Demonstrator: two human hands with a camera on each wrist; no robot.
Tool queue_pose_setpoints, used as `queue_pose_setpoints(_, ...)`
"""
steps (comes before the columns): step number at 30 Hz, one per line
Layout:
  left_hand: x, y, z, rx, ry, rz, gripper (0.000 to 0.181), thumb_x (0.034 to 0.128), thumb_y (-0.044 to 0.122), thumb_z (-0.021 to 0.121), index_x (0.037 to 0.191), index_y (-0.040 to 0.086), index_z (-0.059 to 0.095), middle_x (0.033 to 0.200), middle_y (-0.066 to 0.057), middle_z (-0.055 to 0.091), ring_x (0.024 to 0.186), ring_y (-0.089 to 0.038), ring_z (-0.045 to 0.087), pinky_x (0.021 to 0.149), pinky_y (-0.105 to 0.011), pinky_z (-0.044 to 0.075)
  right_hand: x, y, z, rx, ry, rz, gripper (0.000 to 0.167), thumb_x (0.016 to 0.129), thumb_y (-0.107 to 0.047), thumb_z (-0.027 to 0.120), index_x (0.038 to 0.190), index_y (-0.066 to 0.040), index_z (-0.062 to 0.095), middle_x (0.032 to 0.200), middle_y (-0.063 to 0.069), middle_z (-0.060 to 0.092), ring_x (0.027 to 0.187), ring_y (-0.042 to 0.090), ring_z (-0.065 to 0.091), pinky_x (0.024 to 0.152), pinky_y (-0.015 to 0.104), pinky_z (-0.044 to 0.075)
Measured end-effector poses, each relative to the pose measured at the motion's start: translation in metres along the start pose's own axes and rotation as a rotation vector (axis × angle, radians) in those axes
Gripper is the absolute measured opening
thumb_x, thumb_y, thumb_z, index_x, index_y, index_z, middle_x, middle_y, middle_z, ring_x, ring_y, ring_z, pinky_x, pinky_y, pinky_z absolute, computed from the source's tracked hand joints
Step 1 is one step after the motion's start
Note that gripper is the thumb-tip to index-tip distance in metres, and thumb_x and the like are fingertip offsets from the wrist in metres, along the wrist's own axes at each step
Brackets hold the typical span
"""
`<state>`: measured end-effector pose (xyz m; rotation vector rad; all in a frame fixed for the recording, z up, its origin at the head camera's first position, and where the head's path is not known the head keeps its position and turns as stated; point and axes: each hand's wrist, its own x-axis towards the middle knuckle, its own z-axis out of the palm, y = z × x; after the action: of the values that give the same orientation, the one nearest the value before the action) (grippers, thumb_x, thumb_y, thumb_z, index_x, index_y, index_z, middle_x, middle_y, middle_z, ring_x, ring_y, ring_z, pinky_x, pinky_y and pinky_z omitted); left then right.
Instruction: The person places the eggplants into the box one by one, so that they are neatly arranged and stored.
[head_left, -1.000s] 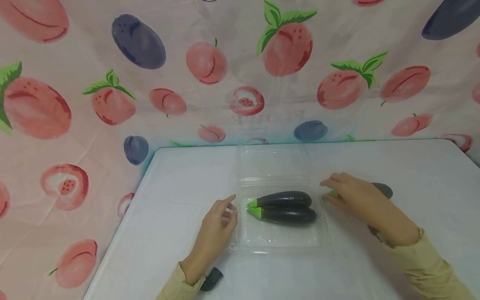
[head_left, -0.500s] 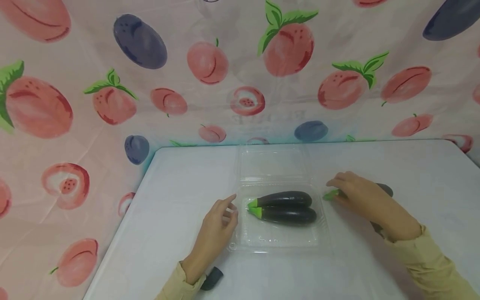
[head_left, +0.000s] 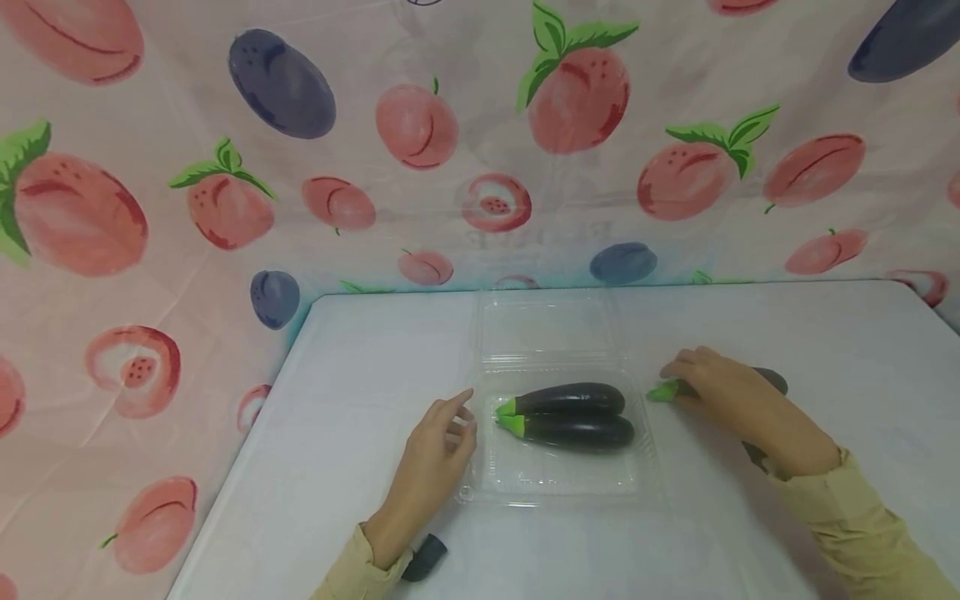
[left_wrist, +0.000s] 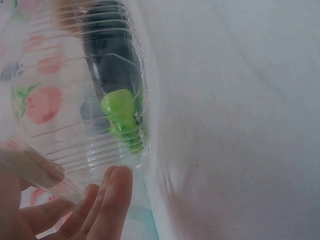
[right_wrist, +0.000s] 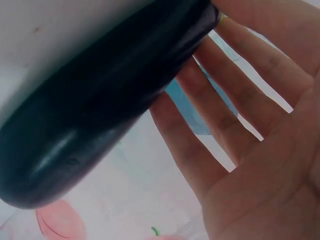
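Two dark purple eggplants with green stem ends, the far eggplant [head_left: 573, 398] and the near eggplant [head_left: 581, 432], lie side by side in a clear plastic clamshell container [head_left: 555, 487], its lid folded back. My left hand [head_left: 435, 446] is at the container's left edge, fingers relaxed and holding nothing; whether it touches the rim, I cannot tell. To the right of the container, my right hand [head_left: 727, 400] holds a third eggplant [right_wrist: 90, 105] near its stem end, with thumb and fingertips on opposite sides. Its green stem [head_left: 663, 391] points left toward the container; the hand covers its middle.
The white table [head_left: 360, 358] reaches back to a fruit-printed cloth [head_left: 450, 208]. A black band-like piece [head_left: 425, 557] shows by the left wrist. Another dark piece [head_left: 753, 454] shows under the right wrist.
My right hand has shifted slightly right along the third eggplant, uncovering more of its green stem, and its fingers have drawn in. The left hand and the container stay put.
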<state>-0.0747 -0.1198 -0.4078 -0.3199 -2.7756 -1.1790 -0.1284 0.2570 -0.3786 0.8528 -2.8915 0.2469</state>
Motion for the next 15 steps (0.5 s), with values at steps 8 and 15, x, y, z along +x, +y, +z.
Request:
queue_pose_setpoints(8,0.0001,-0.0002,-0.0006,-0.002,0.001,0.014,0.043,0.0976,0.011,0.06,0.14,0.007,0.052,0.109,-0.004,0.063,0.093,-0.013,0.067,0.078,-0.024,0.059,0.0003,0.0033,0.0052,-0.012,0.029,-0.017,0.024,0.074,0.006,0.08,0.095,-0.003,0.073,0.089,0.004,0.067,0.087,0.023,0.062,0.078,0.043,0.057)
queue_pose_setpoints(15,0.0001,-0.0005,-0.0006,0.002,0.006,0.017,0.043,0.0974,0.011,0.06,0.14,0.007,0.053,0.109,-0.004,0.063,0.092,-0.013,0.067,0.077,-0.024,0.059,0.0012,0.0049,0.0075,-0.002,0.041,-0.023,0.024,0.073,0.004,0.081,0.093,-0.006,0.074,0.089,0.002,0.069,0.088,0.023,0.063,0.078,0.042,0.057)
